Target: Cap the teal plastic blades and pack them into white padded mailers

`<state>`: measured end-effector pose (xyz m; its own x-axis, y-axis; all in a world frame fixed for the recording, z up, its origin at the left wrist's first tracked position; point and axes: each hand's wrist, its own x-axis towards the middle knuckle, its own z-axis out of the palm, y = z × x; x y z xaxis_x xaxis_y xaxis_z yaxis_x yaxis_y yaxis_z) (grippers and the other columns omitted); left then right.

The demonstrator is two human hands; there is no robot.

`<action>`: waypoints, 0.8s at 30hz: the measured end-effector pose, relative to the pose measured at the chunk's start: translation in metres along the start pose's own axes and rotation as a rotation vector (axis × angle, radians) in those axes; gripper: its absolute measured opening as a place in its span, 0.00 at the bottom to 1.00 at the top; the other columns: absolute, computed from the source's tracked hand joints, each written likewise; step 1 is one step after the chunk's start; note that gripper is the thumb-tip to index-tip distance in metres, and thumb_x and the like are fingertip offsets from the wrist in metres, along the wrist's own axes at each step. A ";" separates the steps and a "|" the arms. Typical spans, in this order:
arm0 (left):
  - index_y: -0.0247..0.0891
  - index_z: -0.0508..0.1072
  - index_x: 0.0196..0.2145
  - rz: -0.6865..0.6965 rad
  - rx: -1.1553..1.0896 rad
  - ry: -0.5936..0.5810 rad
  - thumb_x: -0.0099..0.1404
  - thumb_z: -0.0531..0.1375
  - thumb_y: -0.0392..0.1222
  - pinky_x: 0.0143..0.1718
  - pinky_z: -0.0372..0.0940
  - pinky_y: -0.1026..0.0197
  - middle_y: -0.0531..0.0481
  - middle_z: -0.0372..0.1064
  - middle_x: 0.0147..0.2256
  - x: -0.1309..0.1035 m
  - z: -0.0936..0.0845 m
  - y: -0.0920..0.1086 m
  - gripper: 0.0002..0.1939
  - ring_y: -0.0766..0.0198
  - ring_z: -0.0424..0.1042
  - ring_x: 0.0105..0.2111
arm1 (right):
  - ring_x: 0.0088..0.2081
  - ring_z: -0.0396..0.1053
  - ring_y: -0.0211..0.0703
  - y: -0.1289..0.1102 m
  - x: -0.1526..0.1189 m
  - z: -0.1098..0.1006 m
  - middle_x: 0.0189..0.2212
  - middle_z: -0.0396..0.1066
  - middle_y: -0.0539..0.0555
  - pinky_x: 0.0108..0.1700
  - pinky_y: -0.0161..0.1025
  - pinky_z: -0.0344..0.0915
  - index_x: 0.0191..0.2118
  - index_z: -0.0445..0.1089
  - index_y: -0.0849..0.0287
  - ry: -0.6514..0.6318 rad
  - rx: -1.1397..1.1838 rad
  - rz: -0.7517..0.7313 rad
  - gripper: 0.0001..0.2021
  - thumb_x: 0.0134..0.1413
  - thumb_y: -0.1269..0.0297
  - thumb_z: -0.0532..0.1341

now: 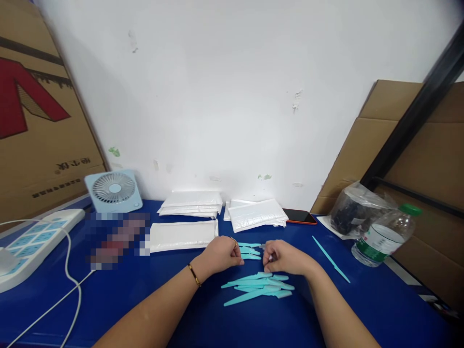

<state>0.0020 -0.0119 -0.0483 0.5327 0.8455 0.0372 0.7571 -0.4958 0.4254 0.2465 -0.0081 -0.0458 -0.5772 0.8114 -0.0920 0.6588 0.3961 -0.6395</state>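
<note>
My left hand (pixel 221 253) is closed, its fingers curled and its fingertips low over the table. Several turquoise eyebrow razors (pixel 250 251) lie side by side between my hands, their left ends hidden by the left hand. Opposite, my right hand (pixel 286 256) has its fingers curled in a pinch by the other ends of these razors. What either hand grips is hidden. Just in front of the hands rests a loose pile of turquoise eyebrow razors (pixel 253 290), crossing one another. A single eyebrow razor (pixel 330 259) lies apart, to the right of my right hand.
White padded envelopes (pixel 192 200) are stacked by the wall, with another stack (pixel 257 215) beside them and a single envelope (pixel 183 236) nearer. A phone (pixel 300 216), bottle (pixel 384 237) and bagged container (pixel 351 210) stand right. Left are a fan (pixel 114 189) and power strip (pixel 43 241).
</note>
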 end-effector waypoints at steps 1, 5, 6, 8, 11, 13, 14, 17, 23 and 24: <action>0.41 0.75 0.27 0.016 -0.018 -0.025 0.52 0.61 0.53 0.24 0.53 0.66 0.54 0.72 0.26 -0.001 0.002 0.003 0.13 0.67 0.67 0.26 | 0.28 0.64 0.36 -0.003 0.001 0.003 0.27 0.66 0.49 0.28 0.31 0.58 0.26 0.73 0.59 -0.042 -0.013 -0.014 0.08 0.38 0.60 0.66; 0.41 0.76 0.27 0.040 -0.060 -0.108 0.50 0.62 0.53 0.22 0.52 0.67 0.54 0.72 0.25 -0.004 0.007 0.015 0.13 0.67 0.67 0.25 | 0.26 0.63 0.35 -0.008 0.003 0.012 0.26 0.65 0.49 0.26 0.30 0.56 0.26 0.73 0.60 -0.081 -0.060 -0.023 0.06 0.40 0.63 0.64; 0.41 0.76 0.26 0.033 -0.062 -0.125 0.50 0.62 0.52 0.22 0.52 0.67 0.54 0.72 0.25 -0.004 0.007 0.016 0.12 0.67 0.67 0.25 | 0.26 0.62 0.34 -0.008 0.003 0.012 0.27 0.65 0.49 0.25 0.30 0.56 0.26 0.73 0.60 -0.071 -0.067 -0.023 0.06 0.41 0.63 0.63; 0.41 0.76 0.26 0.020 -0.059 -0.158 0.51 0.62 0.49 0.21 0.52 0.67 0.54 0.72 0.25 -0.003 0.006 0.016 0.10 0.68 0.67 0.24 | 0.26 0.62 0.34 -0.008 0.002 0.011 0.29 0.65 0.49 0.25 0.30 0.56 0.27 0.72 0.60 -0.047 -0.077 -0.027 0.04 0.42 0.65 0.62; 0.41 0.75 0.26 -0.003 -0.021 -0.146 0.52 0.62 0.47 0.22 0.52 0.67 0.54 0.73 0.25 0.000 0.003 0.011 0.08 0.67 0.67 0.23 | 0.27 0.62 0.34 -0.009 0.000 0.006 0.29 0.65 0.50 0.27 0.31 0.57 0.27 0.71 0.60 0.003 -0.088 -0.043 0.04 0.44 0.70 0.59; 0.40 0.75 0.26 -0.029 0.023 -0.098 0.51 0.62 0.46 0.22 0.52 0.66 0.53 0.73 0.25 0.002 0.002 0.007 0.07 0.66 0.67 0.24 | 0.28 0.63 0.35 -0.010 0.000 0.003 0.29 0.65 0.51 0.28 0.31 0.58 0.27 0.71 0.60 0.070 -0.071 -0.032 0.05 0.46 0.71 0.57; 0.40 0.75 0.26 -0.039 0.038 -0.079 0.52 0.62 0.45 0.23 0.53 0.66 0.52 0.73 0.26 0.003 0.001 0.005 0.07 0.66 0.68 0.25 | 0.28 0.63 0.35 -0.011 0.000 0.003 0.30 0.65 0.51 0.29 0.31 0.58 0.27 0.71 0.60 0.100 -0.061 -0.023 0.05 0.47 0.69 0.58; 0.40 0.75 0.28 -0.039 0.037 -0.065 0.52 0.61 0.47 0.23 0.53 0.66 0.52 0.73 0.27 0.004 0.001 0.003 0.09 0.65 0.68 0.27 | 0.28 0.62 0.35 -0.012 0.002 0.003 0.30 0.65 0.50 0.28 0.31 0.57 0.28 0.71 0.59 0.107 -0.054 -0.022 0.06 0.46 0.62 0.61; 0.40 0.74 0.28 -0.052 0.075 -0.001 0.53 0.61 0.45 0.28 0.56 0.66 0.53 0.72 0.28 0.006 0.000 -0.006 0.07 0.65 0.68 0.29 | 0.27 0.64 0.35 -0.001 0.002 -0.001 0.29 0.66 0.50 0.28 0.31 0.58 0.26 0.72 0.60 0.137 -0.014 0.027 0.07 0.45 0.62 0.62; 0.40 0.74 0.28 -0.058 0.073 0.016 0.53 0.61 0.44 0.28 0.56 0.66 0.53 0.72 0.29 0.006 0.000 -0.008 0.06 0.65 0.68 0.29 | 0.28 0.64 0.36 0.001 0.000 -0.005 0.29 0.66 0.51 0.28 0.31 0.58 0.26 0.72 0.60 0.162 -0.015 0.055 0.07 0.43 0.61 0.63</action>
<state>-0.0010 -0.0033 -0.0510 0.4818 0.8758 0.0292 0.8123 -0.4589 0.3599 0.2492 -0.0056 -0.0429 -0.4558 0.8901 -0.0015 0.6948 0.3548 -0.6256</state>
